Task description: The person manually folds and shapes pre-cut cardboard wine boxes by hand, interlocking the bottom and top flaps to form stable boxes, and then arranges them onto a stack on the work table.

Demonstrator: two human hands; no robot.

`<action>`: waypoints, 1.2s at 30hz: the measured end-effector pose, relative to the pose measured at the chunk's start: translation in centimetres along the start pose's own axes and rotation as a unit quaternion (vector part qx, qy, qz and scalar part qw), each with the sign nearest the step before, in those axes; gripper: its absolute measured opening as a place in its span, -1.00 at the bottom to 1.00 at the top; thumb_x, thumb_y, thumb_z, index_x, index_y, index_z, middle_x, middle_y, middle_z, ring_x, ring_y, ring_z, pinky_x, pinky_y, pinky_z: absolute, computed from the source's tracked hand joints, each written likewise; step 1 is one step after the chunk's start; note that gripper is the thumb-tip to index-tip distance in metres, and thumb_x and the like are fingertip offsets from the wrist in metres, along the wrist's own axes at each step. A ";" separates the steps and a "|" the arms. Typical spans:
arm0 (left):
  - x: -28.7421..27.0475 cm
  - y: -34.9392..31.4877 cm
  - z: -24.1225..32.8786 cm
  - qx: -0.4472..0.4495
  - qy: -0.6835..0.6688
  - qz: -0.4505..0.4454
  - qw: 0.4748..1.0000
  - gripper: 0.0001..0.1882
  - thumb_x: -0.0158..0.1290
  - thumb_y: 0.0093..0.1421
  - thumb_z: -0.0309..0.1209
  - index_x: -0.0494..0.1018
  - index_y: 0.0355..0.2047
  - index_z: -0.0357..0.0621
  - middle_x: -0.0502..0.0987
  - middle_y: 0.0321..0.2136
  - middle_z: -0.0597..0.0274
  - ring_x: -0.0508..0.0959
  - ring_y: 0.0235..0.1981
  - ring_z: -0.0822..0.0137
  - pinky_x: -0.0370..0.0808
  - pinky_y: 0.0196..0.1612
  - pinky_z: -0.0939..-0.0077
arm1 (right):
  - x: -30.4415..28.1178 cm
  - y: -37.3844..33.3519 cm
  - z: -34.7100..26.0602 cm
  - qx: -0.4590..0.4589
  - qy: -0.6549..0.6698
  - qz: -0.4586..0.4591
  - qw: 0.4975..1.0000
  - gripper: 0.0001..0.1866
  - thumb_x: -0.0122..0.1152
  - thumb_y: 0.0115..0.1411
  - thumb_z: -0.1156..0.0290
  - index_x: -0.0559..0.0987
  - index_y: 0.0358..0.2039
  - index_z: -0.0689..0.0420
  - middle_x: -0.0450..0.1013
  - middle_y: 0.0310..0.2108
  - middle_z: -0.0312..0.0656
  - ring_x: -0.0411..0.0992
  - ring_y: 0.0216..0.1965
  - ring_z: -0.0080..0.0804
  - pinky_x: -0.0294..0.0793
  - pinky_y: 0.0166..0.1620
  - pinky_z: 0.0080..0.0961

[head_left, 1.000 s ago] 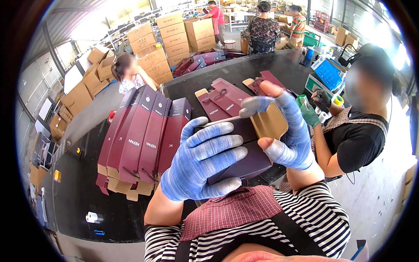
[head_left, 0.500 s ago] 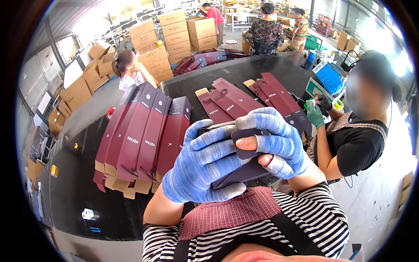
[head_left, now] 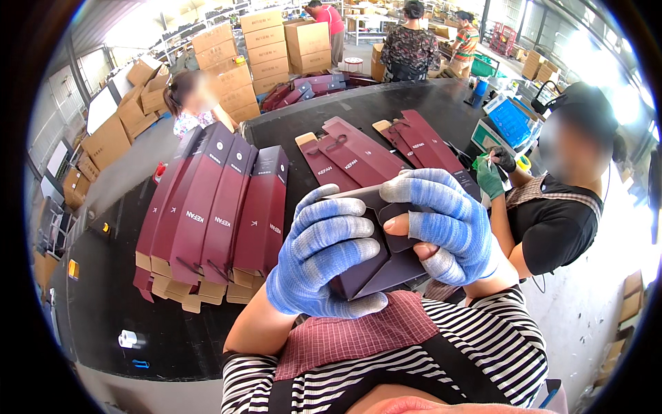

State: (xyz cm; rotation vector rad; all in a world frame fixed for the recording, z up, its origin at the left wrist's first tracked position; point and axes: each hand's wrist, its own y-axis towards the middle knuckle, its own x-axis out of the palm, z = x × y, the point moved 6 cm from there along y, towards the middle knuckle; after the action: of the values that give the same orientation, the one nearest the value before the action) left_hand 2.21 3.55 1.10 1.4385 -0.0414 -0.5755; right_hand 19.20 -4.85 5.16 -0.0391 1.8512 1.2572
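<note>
Both hands wear blue-and-white striped gloves. Between them is a dark purple cardboard box point(head_left: 389, 272), its flapped end turned up toward me. My left hand point(head_left: 321, 252) grips the box's left side, its fingers bent over the upper edge and its thumb low along the near edge. My right hand point(head_left: 452, 231) holds the right side; its bare thumb and a fingertip poke out of the glove and press on a small rounded flap point(head_left: 400, 224). The rest of the box is hidden behind my hands.
Several long maroon boxes point(head_left: 200, 214) stand side by side on the black table point(head_left: 110, 276) at left. Flat maroon boxes point(head_left: 345, 148) lie beyond my hands. A white roll point(head_left: 127, 339) rests near the left front. At right a co-worker point(head_left: 572, 221) in green gloves works close by.
My left fingers have drawn back from the middle, so more of the box's flapped end shows. My right thumb stays on the rounded flap. The view has shifted slightly.
</note>
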 end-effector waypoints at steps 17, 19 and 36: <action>0.3 0.0 0.0 -0.004 -0.007 -0.005 1.000 -0.36 0.53 -0.16 -0.02 0.64 -0.09 -0.01 0.63 -0.04 0.21 0.61 0.06 0.09 0.34 0.32 -0.10 | -0.2 0.5 -0.8 0.015 -0.059 -0.115 0.991 -0.61 0.16 0.31 0.23 0.64 -0.01 0.24 0.46 0.18 0.14 0.45 0.17 0.20 0.40 0.28 0.05; 0.3 -0.2 -0.1 0.008 0.004 -0.008 1.000 -0.34 0.52 -0.15 0.05 0.64 -0.12 -0.09 0.62 -0.07 0.16 0.61 0.04 0.04 0.35 0.30 -0.18 | -0.1 0.4 -0.6 0.025 -0.061 -0.121 0.990 -0.58 0.10 0.37 0.15 0.66 0.02 0.20 0.45 0.21 0.11 0.43 0.22 0.18 0.34 0.33 0.08; -0.5 -0.2 -0.6 -0.008 0.014 -0.008 1.000 -0.38 0.55 -0.19 -0.06 0.66 -0.13 -0.08 0.63 -0.07 0.21 0.61 0.04 0.09 0.34 0.32 -0.12 | 0.5 1.3 0.4 0.015 -0.034 -0.126 0.991 -0.53 0.25 0.26 0.31 0.59 0.09 0.35 0.48 0.17 0.14 0.45 0.22 0.14 0.44 0.26 -0.06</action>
State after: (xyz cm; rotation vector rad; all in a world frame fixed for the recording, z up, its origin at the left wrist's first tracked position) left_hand 1.93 4.29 0.95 1.4323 -0.0024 -0.5672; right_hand 18.56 -3.76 5.75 -0.2052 1.7458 1.0430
